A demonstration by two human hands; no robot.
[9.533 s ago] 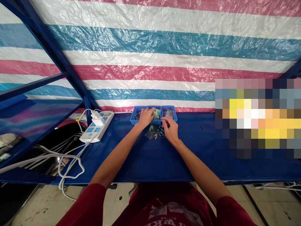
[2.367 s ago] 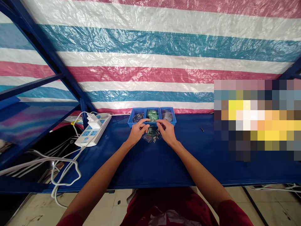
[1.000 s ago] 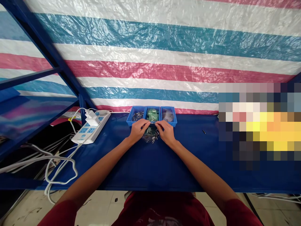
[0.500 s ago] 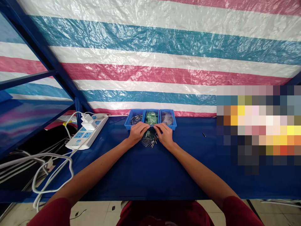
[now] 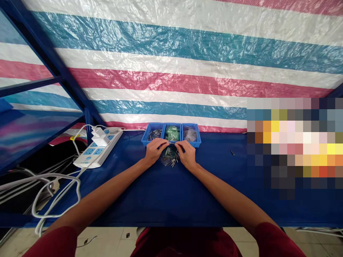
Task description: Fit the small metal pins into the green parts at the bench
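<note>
Workshop, blue bench (image 5: 214, 196), parts bins (image 5: 197, 144), striped tarpaulin (image 5: 171, 76)

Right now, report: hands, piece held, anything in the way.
Left hand, right hand: fingertip grip on one rod. Possible snags: pile nearer body, bins just beyond.

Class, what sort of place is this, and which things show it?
Probably a workshop or assembly area: three open blue plastic bins hold small parts, a long white power strip lies at left, and red-white-blue striped plastic sheeting hangs behind.

1 slim pale rod (image 5: 172, 143), level between fingers (image 5: 162, 141)
</note>
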